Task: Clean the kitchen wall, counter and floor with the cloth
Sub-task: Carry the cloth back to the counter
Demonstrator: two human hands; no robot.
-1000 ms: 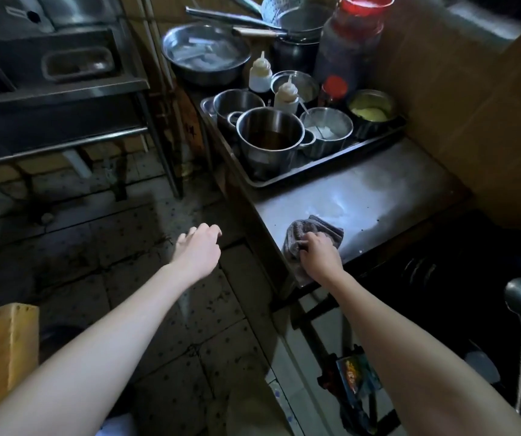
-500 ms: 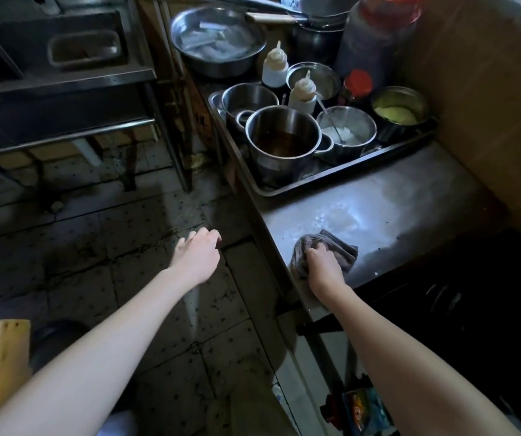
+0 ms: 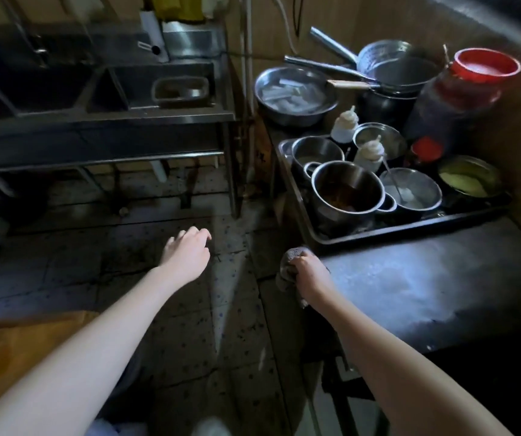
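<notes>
My right hand [image 3: 311, 273] grips a grey cloth [image 3: 290, 262] at the left front edge of the steel counter [image 3: 435, 278]; part of the cloth hangs over the edge below my palm. My left hand [image 3: 186, 251] hovers over the tiled floor [image 3: 146, 278], fingers loosely curled, holding nothing. The brown wall [image 3: 504, 127] rises along the right side of the counter.
A dark tray [image 3: 410, 230] of steel pots, bowls and squeeze bottles fills the counter's far end, with a red-lidded jar [image 3: 460, 96] and pans behind. A steel sink unit [image 3: 101, 114] stands at the left. A wooden board [image 3: 10, 344] is at lower left.
My right hand has slid the cloth left from the counter surface to its left edge. The view has tilted up and left. My left hand stays hovering over the floor.
</notes>
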